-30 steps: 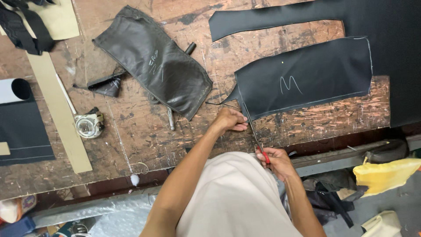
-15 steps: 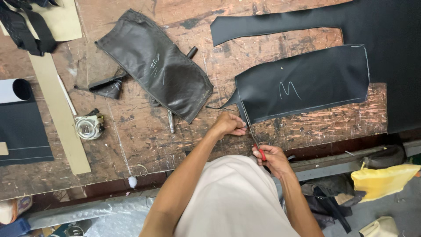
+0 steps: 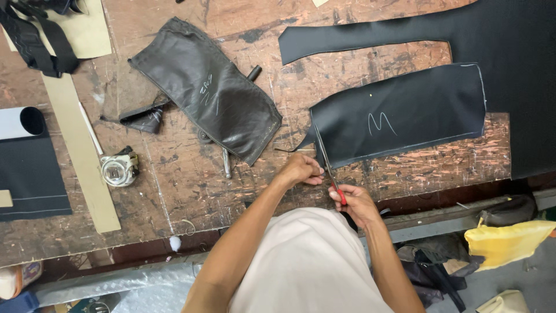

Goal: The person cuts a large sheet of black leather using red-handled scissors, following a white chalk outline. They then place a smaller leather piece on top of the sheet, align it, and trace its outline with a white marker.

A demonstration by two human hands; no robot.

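Cutting black leather on scarred wooden workbench (image 3: 191, 191).
Chalk-outlined black leather panel (image 3: 405, 124) lies flat, left corner at blades, cut barely begun; right hand (image 3: 354, 204) fingers closed round red-handled scissors (image 3: 328, 167); left hand (image 3: 301, 170) fingers curled, pinning edge.

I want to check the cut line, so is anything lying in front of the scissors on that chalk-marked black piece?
Nothing visible blocks it. The right hand holds the red-handled scissors at the left edge of the black fabric piece, with the left hand beside the blades. The fabric ahead lies flat and bare on the wooden workbench.
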